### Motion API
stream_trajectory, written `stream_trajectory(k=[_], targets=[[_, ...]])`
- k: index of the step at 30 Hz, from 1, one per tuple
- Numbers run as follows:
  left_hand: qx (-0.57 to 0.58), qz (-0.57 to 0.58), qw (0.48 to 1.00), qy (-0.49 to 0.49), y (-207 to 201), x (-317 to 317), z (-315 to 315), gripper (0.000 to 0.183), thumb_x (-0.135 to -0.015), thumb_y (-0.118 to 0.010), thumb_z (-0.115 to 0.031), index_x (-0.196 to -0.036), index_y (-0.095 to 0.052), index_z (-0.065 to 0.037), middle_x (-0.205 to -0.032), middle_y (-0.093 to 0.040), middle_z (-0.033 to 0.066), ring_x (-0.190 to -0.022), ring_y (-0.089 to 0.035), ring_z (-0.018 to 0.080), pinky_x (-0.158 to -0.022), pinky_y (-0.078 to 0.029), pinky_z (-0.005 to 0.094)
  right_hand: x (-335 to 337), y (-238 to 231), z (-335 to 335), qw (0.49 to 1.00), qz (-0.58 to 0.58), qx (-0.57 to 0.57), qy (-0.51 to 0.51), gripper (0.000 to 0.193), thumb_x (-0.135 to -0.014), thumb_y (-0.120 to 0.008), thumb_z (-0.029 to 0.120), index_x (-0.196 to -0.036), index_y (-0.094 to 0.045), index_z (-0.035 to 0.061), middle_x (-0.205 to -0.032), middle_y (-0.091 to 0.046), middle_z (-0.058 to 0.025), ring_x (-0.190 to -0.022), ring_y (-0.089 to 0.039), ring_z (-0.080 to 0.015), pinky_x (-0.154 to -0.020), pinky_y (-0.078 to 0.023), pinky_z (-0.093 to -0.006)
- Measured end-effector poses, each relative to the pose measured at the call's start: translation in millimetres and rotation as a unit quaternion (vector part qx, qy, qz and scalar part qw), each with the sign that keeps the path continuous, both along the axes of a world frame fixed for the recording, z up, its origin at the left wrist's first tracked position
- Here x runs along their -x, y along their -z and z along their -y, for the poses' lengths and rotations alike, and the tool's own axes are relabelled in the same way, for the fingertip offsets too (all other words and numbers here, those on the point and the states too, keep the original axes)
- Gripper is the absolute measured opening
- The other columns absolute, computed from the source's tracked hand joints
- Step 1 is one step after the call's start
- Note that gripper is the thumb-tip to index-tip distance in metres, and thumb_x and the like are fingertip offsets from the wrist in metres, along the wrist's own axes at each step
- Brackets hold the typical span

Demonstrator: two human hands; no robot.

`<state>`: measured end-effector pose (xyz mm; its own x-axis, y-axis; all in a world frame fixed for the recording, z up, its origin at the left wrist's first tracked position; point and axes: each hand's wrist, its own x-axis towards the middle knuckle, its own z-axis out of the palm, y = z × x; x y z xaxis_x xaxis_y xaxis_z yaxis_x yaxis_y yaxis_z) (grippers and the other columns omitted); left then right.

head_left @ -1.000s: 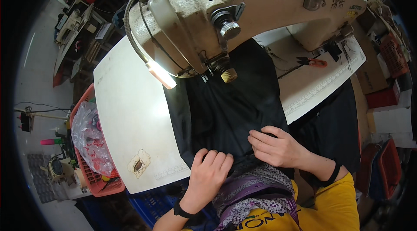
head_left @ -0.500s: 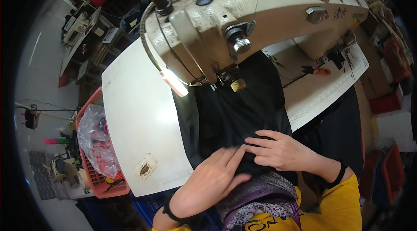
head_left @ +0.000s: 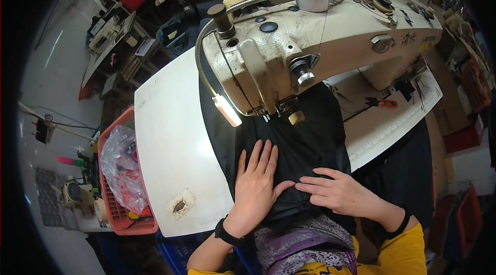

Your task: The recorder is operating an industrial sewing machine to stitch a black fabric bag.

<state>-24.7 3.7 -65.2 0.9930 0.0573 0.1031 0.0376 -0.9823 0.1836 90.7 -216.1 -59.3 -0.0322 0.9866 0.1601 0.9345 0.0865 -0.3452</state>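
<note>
Black fabric (head_left: 305,146) lies under the head of a cream sewing machine (head_left: 341,37) and hangs toward my lap. My left hand (head_left: 257,184) rests flat on it, fingers spread and pointing at the needle area, with the thumb reaching to the right. Beside it, my right hand (head_left: 330,191) lies on the cloth with fingers stretched to the left, close to that thumb. Neither hand grasps anything. A lit lamp (head_left: 227,110) on a bendable neck shines down left of the needle area, where the machine head hides part of the cloth.
Orange-handled thread snips (head_left: 382,103) lie on the white table (head_left: 170,120) right of the fabric. A red plastic basket (head_left: 124,226) with a clear plastic bag (head_left: 121,166) stands at the table's left edge. More black cloth (head_left: 398,166) hangs at the right.
My left hand has moved forward and flattened on the cloth, its fingers turning toward the needle. My right hand stays nearly in place. The view has shifted, showing more of the machine's top.
</note>
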Motion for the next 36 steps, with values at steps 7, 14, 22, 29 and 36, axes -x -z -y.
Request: stream_trajectory(k=[7,14,22,29,36], targets=[[0.001,0.020,1.000,0.001,-0.8,-11.6,-6.3,0.083,-0.082,-0.074,-0.051,-0.143,-0.050,0.001,-0.149,-0.050,0.0178,-0.142,-0.042,0.0353,-0.117,-0.030,0.0537,-9.6,3.6,-3.7,0.999,-0.027,-0.007,0.026,0.025,-0.074,-0.066,0.004,-0.099,-0.064,0.0058,-0.137,-0.062,-0.0091,-0.134,-0.053,-0.0217,-0.117,-0.037,-0.0433],[-0.021,0.030,0.999,-0.006,-1.2,-23.4,-24.0,0.085,-0.080,-0.076,-0.052,-0.142,-0.052,0.000,-0.146,-0.053,0.0166,-0.141,-0.044,0.0338,-0.117,-0.030,0.0542,-21.6,6.8,-24.5,0.997,-0.033,-0.047,0.044,0.016,-0.072,-0.066,0.004,-0.085,-0.058,0.0055,-0.133,-0.065,-0.0056,-0.130,-0.057,-0.0217,-0.114,-0.042,-0.0456],[-0.028,0.030,0.999,-0.010,1.8,-41.0,-43.2,0.085,-0.080,-0.076,-0.051,-0.143,-0.051,0.000,-0.148,-0.052,0.0163,-0.141,-0.044,0.0337,-0.118,-0.028,0.0547,-39.9,10.5,-42.7,0.996,-0.025,-0.071,0.042,0.023,-0.075,-0.066,0.006,-0.099,-0.065,0.0048,-0.128,-0.067,-0.0085,-0.127,-0.059,-0.0241,-0.115,-0.040,-0.0456],[0.043,0.009,0.999,-0.020,2.6,-57.1,-66.0,0.082,-0.075,-0.081,-0.047,-0.134,-0.057,0.004,-0.131,-0.062,0.0170,-0.121,-0.056,0.0334,-0.111,-0.037,0.0516,-50.4,21.1,-58.7,0.994,-0.023,-0.088,0.068,0.021,-0.081,-0.062,0.003,-0.102,-0.065,0.0031,-0.129,-0.066,-0.0104,-0.128,-0.058,-0.0241,-0.115,-0.040,-0.0441],[0.004,0.068,0.997,-0.027,-17.6,-43.8,-36.2,0.051,-0.082,-0.076,-0.018,-0.127,-0.062,0.002,-0.129,-0.062,0.0153,-0.120,-0.057,0.0316,-0.113,-0.036,0.0504,-41.6,18.9,-46.7,0.991,0.001,-0.094,0.091,0.024,-0.079,-0.061,0.004,-0.102,-0.064,0.0021,-0.123,-0.067,-0.0132,-0.123,-0.061,-0.0277,-0.113,-0.042,-0.0424]])
